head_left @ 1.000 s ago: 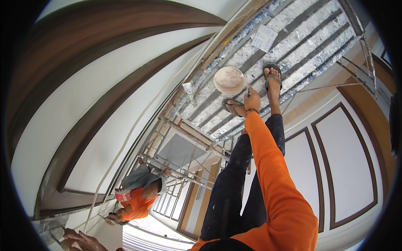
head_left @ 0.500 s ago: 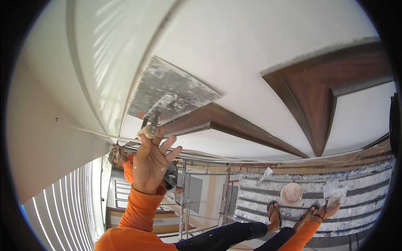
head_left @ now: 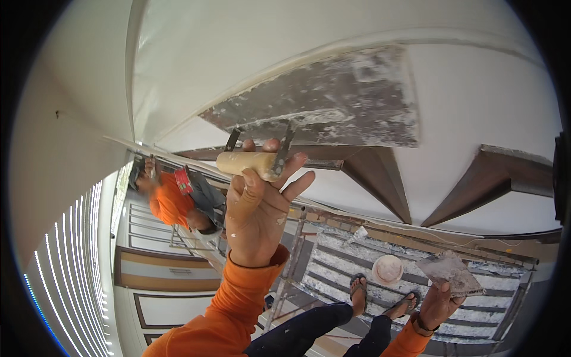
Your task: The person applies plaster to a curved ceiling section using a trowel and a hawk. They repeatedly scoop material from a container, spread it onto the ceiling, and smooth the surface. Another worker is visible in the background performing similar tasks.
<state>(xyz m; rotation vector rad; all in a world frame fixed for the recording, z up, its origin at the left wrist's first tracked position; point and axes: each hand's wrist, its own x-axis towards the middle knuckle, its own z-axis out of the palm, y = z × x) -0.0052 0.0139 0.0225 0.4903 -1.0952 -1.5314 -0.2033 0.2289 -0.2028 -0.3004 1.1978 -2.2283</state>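
Two hands are at work, each closed on one tool. The left hand [head_left: 259,211] grips the wooden handle [head_left: 250,165] of one finishing trowel [head_left: 363,98], whose broad, putty-streaked blade lies along the white wall [head_left: 470,101], above two corners of brown moulding [head_left: 377,184]. The right hand [head_left: 439,306] pinches one flat, putty-smeared plate [head_left: 453,275] over the right half of the scaffold platform [head_left: 333,262]. One round tub [head_left: 388,269] stands mid-platform, just beyond two sandalled feet [head_left: 358,294]; one small, whitened piece [head_left: 358,234] lies by the wall-side edge, toward the left corner. The platform's slats are crusted white. At left are window blinds [head_left: 68,279] and at least one co-worker [head_left: 169,199] in orange; blur hides whether there are more.
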